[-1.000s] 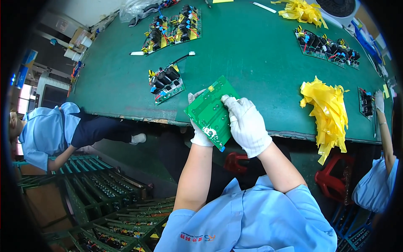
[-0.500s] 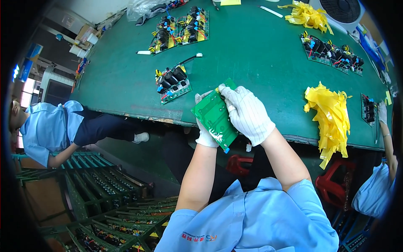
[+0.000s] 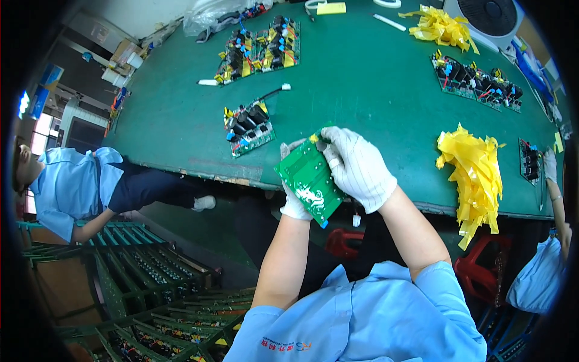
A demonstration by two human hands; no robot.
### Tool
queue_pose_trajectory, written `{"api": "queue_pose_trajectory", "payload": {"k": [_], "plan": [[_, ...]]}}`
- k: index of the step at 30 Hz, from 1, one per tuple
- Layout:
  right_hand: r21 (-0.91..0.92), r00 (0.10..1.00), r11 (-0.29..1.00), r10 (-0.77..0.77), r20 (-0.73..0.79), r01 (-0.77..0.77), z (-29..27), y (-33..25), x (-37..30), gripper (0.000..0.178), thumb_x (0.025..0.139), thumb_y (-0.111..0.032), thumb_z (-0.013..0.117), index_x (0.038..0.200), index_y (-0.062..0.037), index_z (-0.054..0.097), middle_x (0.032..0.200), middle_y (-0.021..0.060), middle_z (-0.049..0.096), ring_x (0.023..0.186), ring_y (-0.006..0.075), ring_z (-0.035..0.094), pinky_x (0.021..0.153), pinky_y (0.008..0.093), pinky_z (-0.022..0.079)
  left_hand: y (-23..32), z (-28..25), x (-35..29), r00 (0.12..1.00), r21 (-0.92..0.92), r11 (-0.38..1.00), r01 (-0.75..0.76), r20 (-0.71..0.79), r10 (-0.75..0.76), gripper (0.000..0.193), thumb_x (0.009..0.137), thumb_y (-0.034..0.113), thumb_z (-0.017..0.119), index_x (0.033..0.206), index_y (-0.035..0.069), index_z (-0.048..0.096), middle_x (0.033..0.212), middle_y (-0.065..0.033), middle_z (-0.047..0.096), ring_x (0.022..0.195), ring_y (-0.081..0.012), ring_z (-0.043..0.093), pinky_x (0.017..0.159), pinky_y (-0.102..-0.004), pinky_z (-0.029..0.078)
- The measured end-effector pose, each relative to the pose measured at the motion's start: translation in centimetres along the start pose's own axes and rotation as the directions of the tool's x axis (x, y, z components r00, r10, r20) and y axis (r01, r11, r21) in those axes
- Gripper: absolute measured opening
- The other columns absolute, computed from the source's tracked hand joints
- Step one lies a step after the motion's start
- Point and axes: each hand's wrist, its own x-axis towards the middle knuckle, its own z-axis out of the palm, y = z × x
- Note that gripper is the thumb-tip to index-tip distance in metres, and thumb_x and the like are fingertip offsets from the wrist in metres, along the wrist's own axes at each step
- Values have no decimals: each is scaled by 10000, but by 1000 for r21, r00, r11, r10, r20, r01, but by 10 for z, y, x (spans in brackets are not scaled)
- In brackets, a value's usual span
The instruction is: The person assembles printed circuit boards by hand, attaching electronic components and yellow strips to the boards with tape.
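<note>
A green circuit board [image 3: 309, 175] is held up over the table's front edge, its solder side facing me. My left hand [image 3: 294, 204], in a white glove, grips it from beneath along the left side; most of those fingers are hidden behind the board. White-gloved too, my right hand [image 3: 360, 166] pinches the upper right edge, beside a small yellow piece [image 3: 313, 138] at the board's top. A white connector [image 3: 356, 220] dangles below my right wrist. Left of my hands, another circuit board [image 3: 248, 128] with black cylindrical parts lies on the table.
More populated boards [image 3: 259, 51] lie at the back left, others [image 3: 476, 81] at the right. Yellow tape strips [image 3: 471, 175] hang over the front edge; another pile [image 3: 441, 27] lies near a fan [image 3: 490, 17]. A co-worker's gloved hand [image 3: 549, 164] touches a board at far right. Racks of boards [image 3: 145, 259] stand at lower left.
The board in my hands has tilted, catching more glare. My right hand has shifted slightly along its upper edge. The whole view has dropped a little lower in the picture.
</note>
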Motion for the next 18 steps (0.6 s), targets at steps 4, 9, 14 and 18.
{"api": "queue_pose_trajectory", "payload": {"k": [4, 9, 14, 18], "plan": [[0, 1000, 1000, -2, -17, 2, -4, -3, -3, 245, 898, -87, 546, 1138, -34, 540, 903, 175, 628, 835, 370, 625, 693, 456, 514, -1, -3, -1, 1000, 65, 998, -13, 1, 13, 492, 1011, 546, 373, 1137, 115, 576, 1105, -103, 625, 1053, -263, 602, 956, -438, 482], [3, 995, 997, 82, 59, -82, -11, -7, -5, 269, 892, -66, 562, 1159, -36, 559, 934, 168, 648, 853, 364, 639, 712, 433, 528, 0, -3, -2, 999, 2, 999, 47, 2, -47, 502, 998, 566, 392, 1154, 127, 579, 1127, -111, 621, 1056, -274, 605, 938, -438, 494], [-10, 1000, 1000, 30, 6, -30, -1, -2, -3, 261, 900, -78, 557, 1157, -32, 550, 917, 171, 637, 833, 365, 633, 697, 440, 522, 0, 1, -4, 997, -44, 996, 73, 3, -73, 510, 995, 579, 387, 1158, 137, 582, 1142, -108, 618, 1074, -280, 596, 937, -448, 491], [4, 997, 997, 71, 38, -71, -9, -6, -2, 264, 899, -83, 551, 1157, -25, 545, 910, 177, 631, 822, 367, 629, 694, 443, 521, 3, -2, -3, 994, 11, 994, 111, 12, -112, 542, 980, 609, 386, 1167, 139, 581, 1164, -102, 608, 1094, -285, 584, 953, -460, 478]]}}
